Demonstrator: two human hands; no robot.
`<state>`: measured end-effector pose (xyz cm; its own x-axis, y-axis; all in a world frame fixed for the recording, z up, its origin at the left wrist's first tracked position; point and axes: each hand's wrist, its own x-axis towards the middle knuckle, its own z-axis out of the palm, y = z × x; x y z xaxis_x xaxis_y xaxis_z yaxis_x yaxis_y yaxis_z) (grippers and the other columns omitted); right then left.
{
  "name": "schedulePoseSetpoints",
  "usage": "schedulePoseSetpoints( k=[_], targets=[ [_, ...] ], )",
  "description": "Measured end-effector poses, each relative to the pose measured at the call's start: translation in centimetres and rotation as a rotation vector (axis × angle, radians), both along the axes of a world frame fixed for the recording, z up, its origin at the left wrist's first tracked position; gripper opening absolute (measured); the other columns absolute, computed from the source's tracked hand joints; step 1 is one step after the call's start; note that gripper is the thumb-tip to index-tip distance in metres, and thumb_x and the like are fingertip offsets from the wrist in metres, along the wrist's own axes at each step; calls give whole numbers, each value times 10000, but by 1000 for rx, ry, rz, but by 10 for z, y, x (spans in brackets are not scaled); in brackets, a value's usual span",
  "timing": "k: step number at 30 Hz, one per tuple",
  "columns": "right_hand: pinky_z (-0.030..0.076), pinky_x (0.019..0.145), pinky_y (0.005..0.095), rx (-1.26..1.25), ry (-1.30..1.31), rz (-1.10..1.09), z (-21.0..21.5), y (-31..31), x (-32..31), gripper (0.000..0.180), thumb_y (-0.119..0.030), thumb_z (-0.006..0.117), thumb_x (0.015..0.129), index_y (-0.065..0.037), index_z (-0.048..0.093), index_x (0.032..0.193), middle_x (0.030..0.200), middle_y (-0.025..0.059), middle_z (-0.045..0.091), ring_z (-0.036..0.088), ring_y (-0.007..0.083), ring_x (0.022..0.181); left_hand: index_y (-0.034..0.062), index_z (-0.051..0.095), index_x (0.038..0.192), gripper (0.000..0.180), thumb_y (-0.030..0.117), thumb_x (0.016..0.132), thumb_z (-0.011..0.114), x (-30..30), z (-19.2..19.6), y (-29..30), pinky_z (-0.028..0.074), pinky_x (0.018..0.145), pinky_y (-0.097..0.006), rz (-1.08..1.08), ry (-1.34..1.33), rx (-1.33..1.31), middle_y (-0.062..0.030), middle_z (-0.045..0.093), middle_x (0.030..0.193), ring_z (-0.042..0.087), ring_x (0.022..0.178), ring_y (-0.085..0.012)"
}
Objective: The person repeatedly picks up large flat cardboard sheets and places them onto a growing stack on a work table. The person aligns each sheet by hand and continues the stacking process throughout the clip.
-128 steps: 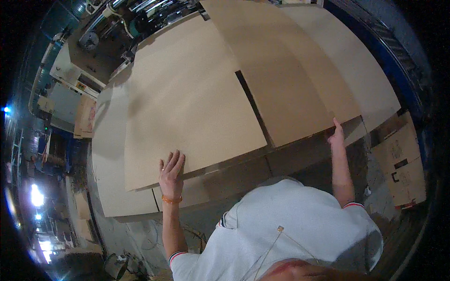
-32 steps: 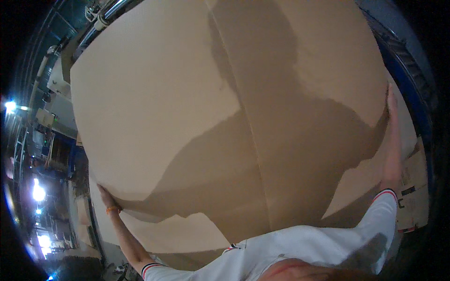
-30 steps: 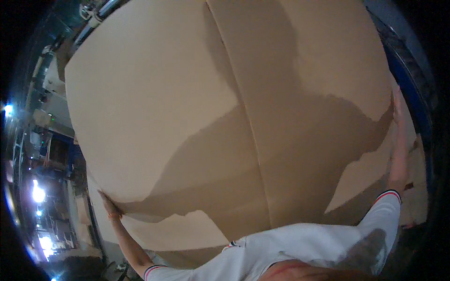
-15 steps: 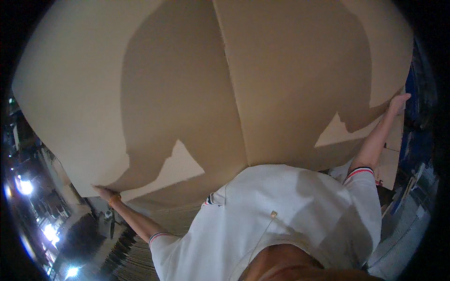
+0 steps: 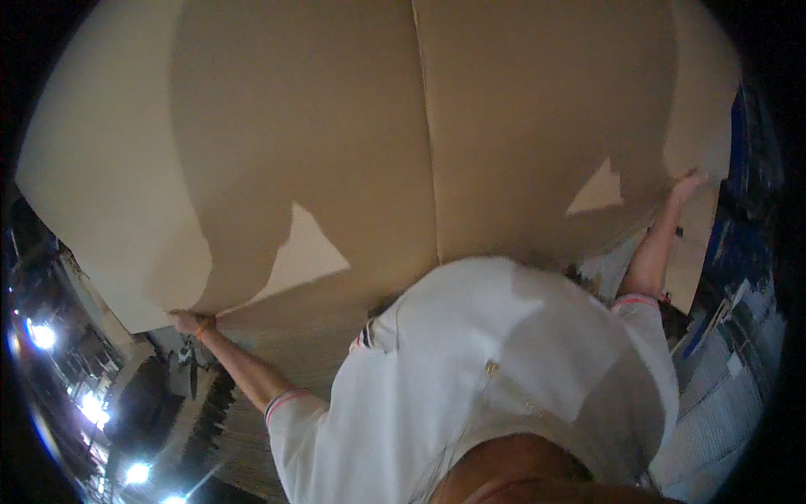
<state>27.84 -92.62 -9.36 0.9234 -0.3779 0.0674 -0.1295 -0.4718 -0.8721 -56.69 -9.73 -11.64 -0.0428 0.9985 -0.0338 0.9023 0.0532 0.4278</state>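
A very large brown cardboard sheet spreads across the view in front of me, with a crease running from its far side to its near edge. My left hand is closed on the near edge close to the left corner, with a band at the wrist. My right hand grips the near edge close to the right side; its fingers show only in part. The sheet's near edge lies close to my white shirt. Shadows of my head and arms fall on the cardboard.
Stacked corrugated cardboard edges show under the sheet at the lower left. Another cardboard piece stands below my right arm. Dark blue material lies at the far right. Bright lamps shine at the lower left.
Both hands and the sheet's near edge have moved a little farther from the bottom of the view. The right hand has shifted inward, and the crease stands more upright.
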Motion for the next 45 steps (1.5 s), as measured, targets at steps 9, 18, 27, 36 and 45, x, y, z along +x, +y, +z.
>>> schedulePoseSetpoints(
  k=[9, 18, 27, 36, 45],
  targets=[
    [148, 1148, 368, -100, -103, 194, 27, -7, 117, 744, -584, 180, 978, -25, 205, 1469, 1527, 159, 216, 207, 289, 1406, 5, 426, 1359, 688, 566, 963, 383, 175, 84, 21, 414, 998, -380, 36, -879, -1, -113, 537, 1291, 521, 1148, -259],
    [299, 1089, 446, -557, 6, -143, 158, 119, 284, 757, -609, 182, 953, -38, 451, 1370, 1412, 196, 435, 404, 373, 1302, -25, 483, 1336, 816, 660, 932, 300, 338, 197, 191, 429, 953, -435, 107, -581, 90, -193, 569, 1263, 550, 1140, -321],
    [315, 1072, 450, -665, -188, 54, 120, 172, 240, 560, -434, 298, 993, -55, 451, 1377, 1387, 209, 460, 417, 386, 1285, -26, 536, 1262, 707, 587, 961, 352, 321, 190, 149, 455, 873, -420, -204, -349, 288, -150, 604, 1132, 573, 1039, -272],
    [295, 1083, 383, -30, 82, -84, -5, -32, -38, 695, -540, 331, 973, 16, 440, 1375, 1421, 153, 449, 407, 283, 1309, -56, 613, 1069, 727, 614, 952, 355, 38, 23, -77, 468, 734, -364, 59, -286, 204, -87, 639, 882, 557, 778, -202],
    [308, 1075, 399, -480, 155, 184, 122, 40, 71, 698, -592, 277, 956, -74, 437, 1396, 1411, 182, 455, 413, 327, 1316, 11, 391, 1397, 771, 624, 930, 397, 183, 187, 30, 435, 962, -411, 27, -811, -162, -134, 513, 1299, 527, 1132, -290]
  ],
)
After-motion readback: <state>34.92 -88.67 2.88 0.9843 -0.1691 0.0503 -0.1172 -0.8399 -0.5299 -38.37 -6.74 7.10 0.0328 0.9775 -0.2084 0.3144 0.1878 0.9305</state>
